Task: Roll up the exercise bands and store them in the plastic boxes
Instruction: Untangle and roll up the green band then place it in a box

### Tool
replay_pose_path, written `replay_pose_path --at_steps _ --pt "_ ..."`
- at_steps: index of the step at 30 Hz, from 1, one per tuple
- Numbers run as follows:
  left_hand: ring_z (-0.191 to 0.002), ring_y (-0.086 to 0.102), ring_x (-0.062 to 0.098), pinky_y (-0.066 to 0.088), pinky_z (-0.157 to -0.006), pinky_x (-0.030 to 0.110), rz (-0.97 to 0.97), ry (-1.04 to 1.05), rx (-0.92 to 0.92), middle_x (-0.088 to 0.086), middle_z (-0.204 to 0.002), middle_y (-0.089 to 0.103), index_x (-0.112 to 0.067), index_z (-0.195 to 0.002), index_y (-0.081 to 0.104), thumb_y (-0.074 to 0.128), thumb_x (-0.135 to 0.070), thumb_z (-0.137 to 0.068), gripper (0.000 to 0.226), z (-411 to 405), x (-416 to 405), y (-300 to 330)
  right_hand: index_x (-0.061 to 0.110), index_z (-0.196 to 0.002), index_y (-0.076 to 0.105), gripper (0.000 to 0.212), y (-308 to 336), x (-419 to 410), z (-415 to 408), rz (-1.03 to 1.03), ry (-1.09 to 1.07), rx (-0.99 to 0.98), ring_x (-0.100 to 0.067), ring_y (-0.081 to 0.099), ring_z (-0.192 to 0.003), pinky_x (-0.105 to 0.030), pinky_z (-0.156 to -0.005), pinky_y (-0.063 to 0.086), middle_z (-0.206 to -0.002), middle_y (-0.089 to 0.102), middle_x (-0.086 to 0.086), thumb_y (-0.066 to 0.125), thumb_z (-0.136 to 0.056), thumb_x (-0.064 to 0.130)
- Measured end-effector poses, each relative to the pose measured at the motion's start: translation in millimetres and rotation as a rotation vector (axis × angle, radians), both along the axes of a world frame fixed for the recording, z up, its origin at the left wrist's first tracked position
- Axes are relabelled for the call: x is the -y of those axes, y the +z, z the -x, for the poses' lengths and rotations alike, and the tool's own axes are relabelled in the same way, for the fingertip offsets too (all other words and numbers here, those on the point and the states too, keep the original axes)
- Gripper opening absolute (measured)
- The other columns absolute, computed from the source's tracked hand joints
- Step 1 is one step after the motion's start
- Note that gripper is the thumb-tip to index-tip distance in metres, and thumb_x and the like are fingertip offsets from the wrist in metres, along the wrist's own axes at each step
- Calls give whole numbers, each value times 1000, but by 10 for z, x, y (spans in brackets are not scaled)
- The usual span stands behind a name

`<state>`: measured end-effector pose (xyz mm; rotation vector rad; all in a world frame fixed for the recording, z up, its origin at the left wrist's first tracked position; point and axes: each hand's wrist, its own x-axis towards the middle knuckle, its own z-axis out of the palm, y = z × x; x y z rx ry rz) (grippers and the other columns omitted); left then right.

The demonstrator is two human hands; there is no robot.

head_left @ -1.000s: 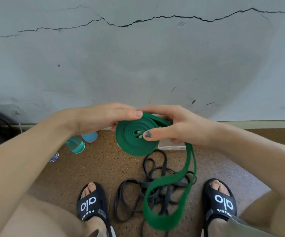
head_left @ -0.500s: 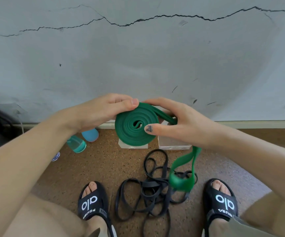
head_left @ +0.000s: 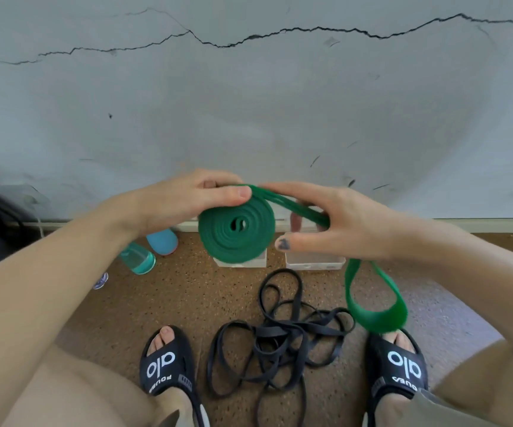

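Two hands share one green band (head_left: 236,232), and what matters for the coming turn is where its unrolled part lies. My left hand (head_left: 187,201) pinches the coil at its upper left rim, thumb on the near face and fingers behind, so the flat spiral faces me, held in the air above the floor. From the top of the coil the free strands run rightward through my right hand (head_left: 335,223), whose fingers are spread fairly wide with the strands passing between them and the thumb pointing back at the coil. Beyond that hand the tail drops in a short loop (head_left: 375,306) hanging above my right foot.

So the slack lies to the right and below, and the right hand is the nearer one to feed it; I judge only a little winding is left. Behind the coil, two clear plastic boxes (head_left: 313,261) sit on the floor against the wall, the left one mostly hidden. A tangle of black bands (head_left: 276,337) lies between my feet, not yet rolled.
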<state>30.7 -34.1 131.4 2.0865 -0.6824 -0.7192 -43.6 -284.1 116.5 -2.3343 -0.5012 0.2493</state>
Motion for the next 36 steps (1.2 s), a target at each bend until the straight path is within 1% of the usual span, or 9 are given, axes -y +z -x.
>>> replay_pose_path --at_steps 4,10,13,16,18,21,26,32,36 --pt "-108 70 22 54 -94 33 88 110 -25 8 -113 74 -9 -119 68 56 -44 -100 42 -48 -100 -20 51 -147 42 60 -14 -30 11 -140 -57 -21 5 65 -92 -12 -77 46 -105 69 14 62 -91 57" --pt "-105 72 23 56 -87 39 27 62 -169 8 -115 73 -10 -125 61 50 -44 -92 49 47 -7 -188 32 -141 58 43 -212 -144 119 -345 -124 -89 -2 67 -114 -36 -101 55 -124 72 14 67 -99 25" --pt "-116 68 15 57 -97 38 -56 -70 -174 -3 -128 70 -22 -138 58 51 -47 -97 49 104 36 -117 20 -143 57 42 -119 -161 121 -418 -23 -231 12 68 -75 -9 -67 52 -95 74 21 59 -102 9" --pt "-128 60 5 48 -110 31 -48 -114 -153 -11 -141 62 -27 -146 53 50 -43 -104 45 124 134 -43 27 -143 57 42 -80 -178 74 -447 15 -330 1 51 -47 -11 -48 35 -60 61 25 57 -103 13" --pt "-128 61 14 46 -113 43 -29 -89 -182 -5 -139 65 -26 -144 55 52 -46 -103 46 116 144 -37 38 -140 60 40 -69 -178 43 -443 10 -365 -7 37 -51 -25 -49 28 -60 58 20 60 -102 23" --pt "-120 66 29 45 -108 62 -6 -41 -172 5 -127 71 -26 -131 65 56 -50 -99 41 89 85 -68 45 -141 55 46 -19 -126 29 -319 -49 -278 1 56 -56 -13 -55 41 -83 71 23 65 -98 34" --pt "-112 70 23 54 -98 39 63 33 -161 5 -117 74 -15 -121 68 53 -41 -97 38 20 -65 -53 68 -138 43 69 102 85 -37 -94 -104 -135 7 68 -97 -34 -99 52 -108 73 17 60 -72 75" --pt "-115 69 25 59 -83 29 185 122 -215 10 -125 72 -9 -132 62 54 -41 -100 46 32 21 -111 38 -142 52 58 -103 -193 140 -447 -124 -156 -3 66 -115 -32 -98 55 -123 70 16 78 -90 34" --pt "-121 64 34 57 -95 49 103 98 -301 11 -130 68 -13 -136 59 52 -48 -94 55 19 27 -117 30 -141 55 55 -191 -262 149 -494 -141 -121 -8 68 -113 -37 -97 58 -122 71 11 77 -91 19"
